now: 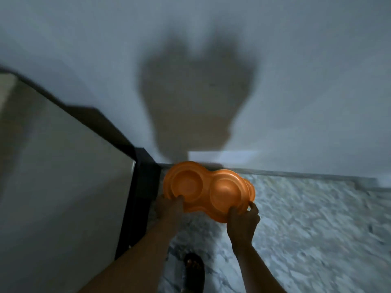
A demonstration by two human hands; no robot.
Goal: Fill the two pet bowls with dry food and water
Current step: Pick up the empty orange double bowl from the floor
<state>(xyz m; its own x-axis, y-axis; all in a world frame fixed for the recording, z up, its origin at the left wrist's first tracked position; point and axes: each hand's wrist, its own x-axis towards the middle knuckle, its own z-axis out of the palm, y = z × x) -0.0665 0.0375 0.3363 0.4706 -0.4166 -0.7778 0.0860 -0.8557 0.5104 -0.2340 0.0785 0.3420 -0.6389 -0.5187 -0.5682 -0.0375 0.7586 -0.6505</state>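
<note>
The orange double bowl (pixel 203 188) is a single moulded piece of smooth, glossy plastic shaped like a peanut, with 2 round wells sunk side by side and stepped, rounded ridges around its outline. The left well (pixel 186 185) and the right well (pixel 225 191) both show only bare orange plastic inside. The person holds the piece low in the corner where the wall (pixel 296 81) meets the floor (pixel 306 218); whether its underside touches the floor cannot be told. The left hand (pixel 169 207) grips the near left rim, its thumb hooked over the edge into the left well and its fingers tucked out of sight below. The right hand (pixel 243 220) grips the near right rim, fingers curled round the edge. The floor is pale marble with grey veining, blurred by motion, and a grey skirting strip (pixel 296 174) runs along the base of the matt, plain wall, which carries a broad dark shadow (pixel 194 92). On the left stands a flat grey panel (pixel 63 166) in a black frame (pixel 139 187). A dark open-toed sandal (pixel 193 269) shows between the forearms.
</note>
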